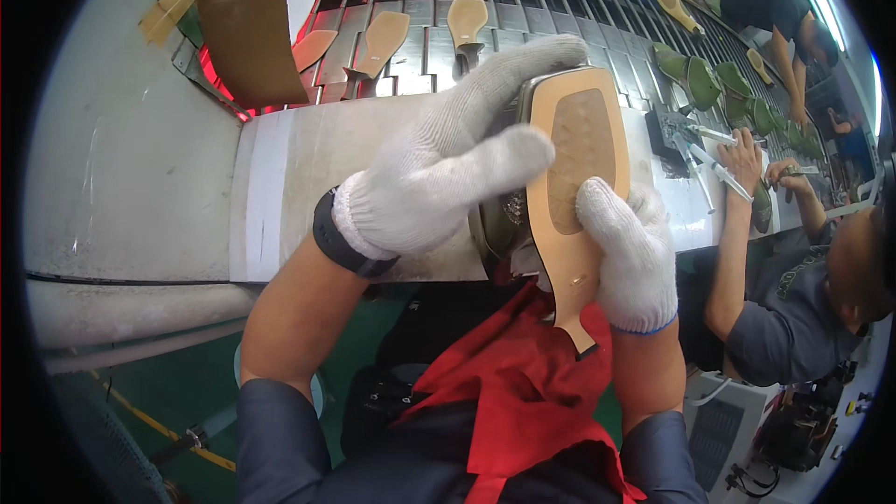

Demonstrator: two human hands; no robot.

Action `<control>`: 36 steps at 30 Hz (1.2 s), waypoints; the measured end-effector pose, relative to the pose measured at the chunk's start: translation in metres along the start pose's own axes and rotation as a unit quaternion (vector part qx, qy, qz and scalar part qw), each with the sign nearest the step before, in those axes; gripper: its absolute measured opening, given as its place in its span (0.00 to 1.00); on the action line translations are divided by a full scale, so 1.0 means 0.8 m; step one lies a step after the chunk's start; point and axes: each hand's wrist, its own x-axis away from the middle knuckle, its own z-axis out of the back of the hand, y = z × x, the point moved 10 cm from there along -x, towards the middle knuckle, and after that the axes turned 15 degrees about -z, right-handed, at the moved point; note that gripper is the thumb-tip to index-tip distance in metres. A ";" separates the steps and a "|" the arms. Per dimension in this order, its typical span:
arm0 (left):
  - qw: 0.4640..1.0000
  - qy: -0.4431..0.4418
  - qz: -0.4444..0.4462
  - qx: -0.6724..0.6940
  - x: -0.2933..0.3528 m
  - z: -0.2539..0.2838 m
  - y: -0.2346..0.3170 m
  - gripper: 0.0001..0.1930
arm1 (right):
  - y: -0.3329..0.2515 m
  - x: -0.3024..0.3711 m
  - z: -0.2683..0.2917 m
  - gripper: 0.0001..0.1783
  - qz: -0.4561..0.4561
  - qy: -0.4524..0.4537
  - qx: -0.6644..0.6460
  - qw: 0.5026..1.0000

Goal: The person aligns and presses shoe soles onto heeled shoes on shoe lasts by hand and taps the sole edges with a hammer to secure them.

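Note:
A tan shoe sole point(571, 257) with a brown patch in its forepart faces up in front of me. It lies against a dark green shoe upper point(505, 224), which shows along its left side. My left hand point(434, 154), in a white knit glove, grips the shoe from the left. Its fingers stretch to the toe and its thumb reaches to the sole's left edge. My right hand point(633, 247), also gloved, closes on the sole's right edge with the thumb on its face. The fingers behind the shoe are hidden. The narrow heel end points down toward my red apron point(523, 383).
Beyond the pale worktop point(373, 159) runs a metal roller conveyor point(420, 56) carrying several loose soles point(385, 37). A brown board point(247, 37) stands at the left. On the right, a co-worker's hands point(742, 163) are near white tubes point(714, 168) and several green shoe uppers point(700, 79).

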 end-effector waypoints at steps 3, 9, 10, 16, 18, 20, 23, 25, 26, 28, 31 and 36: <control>0.997 -0.049 -0.025 -0.051 0.000 0.001 0.012 0.45 | 0.001 0.000 -0.003 0.18 -0.001 0.001 0.005 1.000; 0.988 0.146 0.030 0.034 0.041 0.021 0.012 0.41 | 0.027 0.011 -0.011 0.20 0.034 0.007 0.130 0.991; 0.989 0.143 0.032 0.031 0.047 0.018 0.019 0.41 | 0.029 0.017 -0.009 0.20 0.035 0.006 0.127 0.991; 0.985 0.165 0.021 -0.054 0.083 0.006 0.081 0.19 | 0.015 0.050 -0.066 0.17 0.133 -0.071 0.314 0.937; 0.980 0.187 0.032 -0.065 0.092 0.007 0.092 0.18 | 0.022 0.049 -0.076 0.15 0.134 -0.079 0.313 0.937; 0.973 0.213 0.042 -0.080 0.101 0.014 0.100 0.17 | 0.023 0.053 -0.089 0.14 0.180 -0.092 0.343 0.917; 0.966 0.222 0.045 -0.129 0.106 0.022 0.113 0.15 | 0.020 0.058 -0.103 0.13 0.217 -0.077 0.362 0.903; 0.952 0.219 0.076 -0.198 0.106 0.029 0.121 0.13 | 0.023 0.054 -0.113 0.12 0.228 -0.082 0.350 0.905; 0.952 0.216 0.083 -0.202 0.108 0.031 0.119 0.13 | 0.022 0.053 -0.117 0.11 0.239 -0.085 0.347 0.903; 0.925 0.280 0.050 -0.253 0.120 0.051 0.128 0.12 | 0.022 0.047 -0.117 0.12 0.235 -0.089 0.352 0.902; 0.919 0.302 0.056 -0.246 0.124 0.054 0.128 0.11 | 0.023 0.042 -0.107 0.13 0.233 -0.061 0.335 0.911; 0.936 0.239 -0.007 -0.259 0.141 0.056 0.126 0.13 | 0.023 0.041 -0.117 0.13 0.252 -0.070 0.391 0.882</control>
